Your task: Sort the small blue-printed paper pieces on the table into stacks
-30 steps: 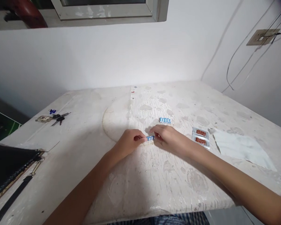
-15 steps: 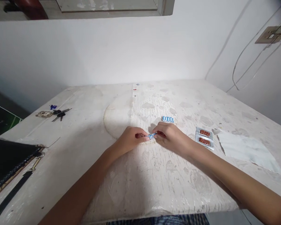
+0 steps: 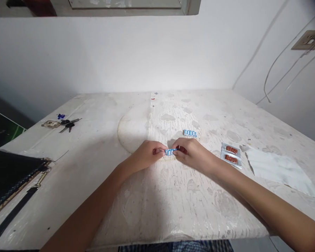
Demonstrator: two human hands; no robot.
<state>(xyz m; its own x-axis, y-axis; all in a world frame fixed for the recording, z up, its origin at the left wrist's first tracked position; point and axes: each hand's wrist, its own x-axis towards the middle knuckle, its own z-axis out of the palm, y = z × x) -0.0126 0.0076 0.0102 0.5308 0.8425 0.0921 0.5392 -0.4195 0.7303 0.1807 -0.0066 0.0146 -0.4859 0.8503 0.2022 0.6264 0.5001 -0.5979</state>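
Between my two hands is a small white strip with blue block printing; its exact kind is too small to make out. My left hand pinches its left end between thumb and fingers. On the opposite end, the thumb and fingers of my right hand are closed too. Just beyond my right hand a similar blue-and-white printed piece lies flat on the table. To the right of my right forearm rests a silver blister pack with two reddish-brown tablets showing.
A white cloth or tissue lies at the right of the plastic-covered table. Keys with a fob are at the left, near a black bag with a strap. Cables hang from a wall socket.
The printed strip between my fingers has turned flatter, so more of its blue printing faces me. Both hands keep their pinch. The whole view has shifted slightly.
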